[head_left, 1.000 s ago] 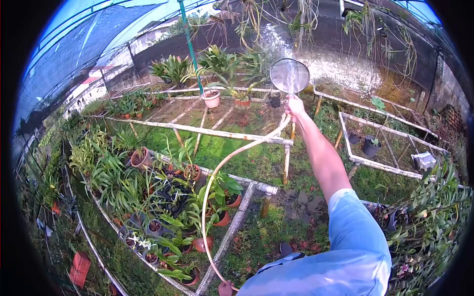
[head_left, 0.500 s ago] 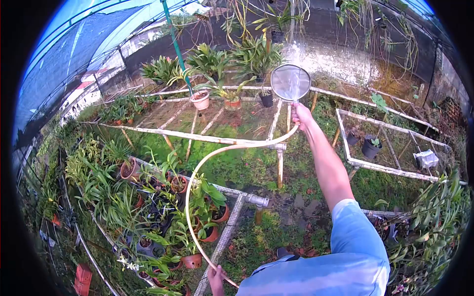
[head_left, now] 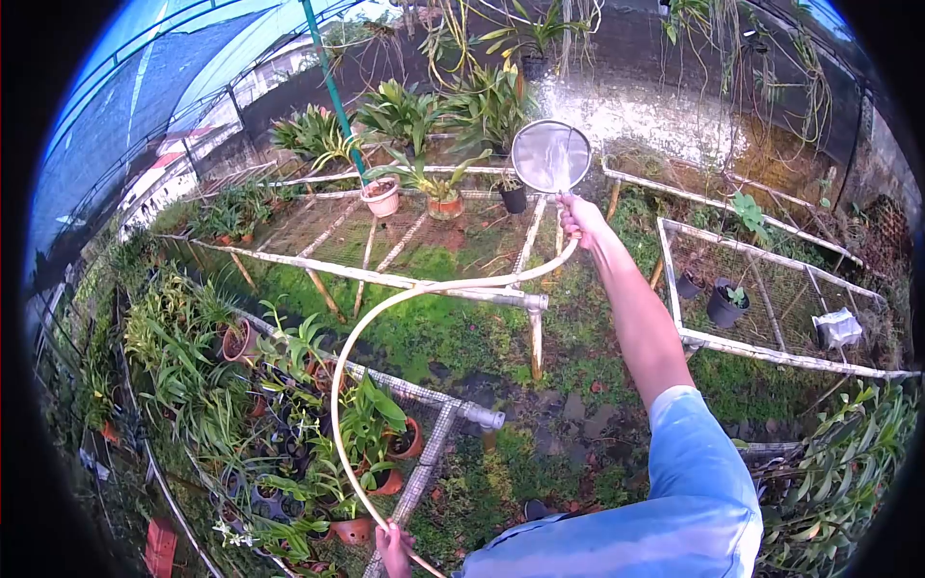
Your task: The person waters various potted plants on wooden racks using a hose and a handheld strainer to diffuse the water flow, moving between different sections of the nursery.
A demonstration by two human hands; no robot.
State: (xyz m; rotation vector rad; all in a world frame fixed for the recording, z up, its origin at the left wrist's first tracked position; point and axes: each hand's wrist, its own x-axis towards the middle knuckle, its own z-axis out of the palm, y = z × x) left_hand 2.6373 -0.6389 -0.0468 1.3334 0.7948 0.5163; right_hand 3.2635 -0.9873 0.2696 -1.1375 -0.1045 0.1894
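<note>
My right hand (head_left: 580, 218), at the end of an outstretched arm, is closed round the neck of a hose nozzle. Its wide, round spray head (head_left: 551, 156) stands raised above the hand, and water sprays out toward the back wall. From that hand the pale yellow hose (head_left: 339, 385) bends in a big loop to the left and down. Near the bottom edge my left hand (head_left: 393, 549) is wrapped round the lower part of the hose. Potted plants (head_left: 405, 438) on a rack are just beyond the left hand. A hanging plant (head_left: 536, 39) is above the spray.
A mesh-topped rack (head_left: 385, 275) in front bears a white pot (head_left: 382, 198) and leafy plants. To the right, another rack (head_left: 771, 352) holds a black pot (head_left: 726, 302). A green pole (head_left: 332, 91) rises behind. A mesh rack's pipe end (head_left: 482, 416) juts into the path.
My right hand and the spray head have moved slightly left in view, still spraying. My left hand, with the hose, is lower and farther left. The whole view has shifted a little.
</note>
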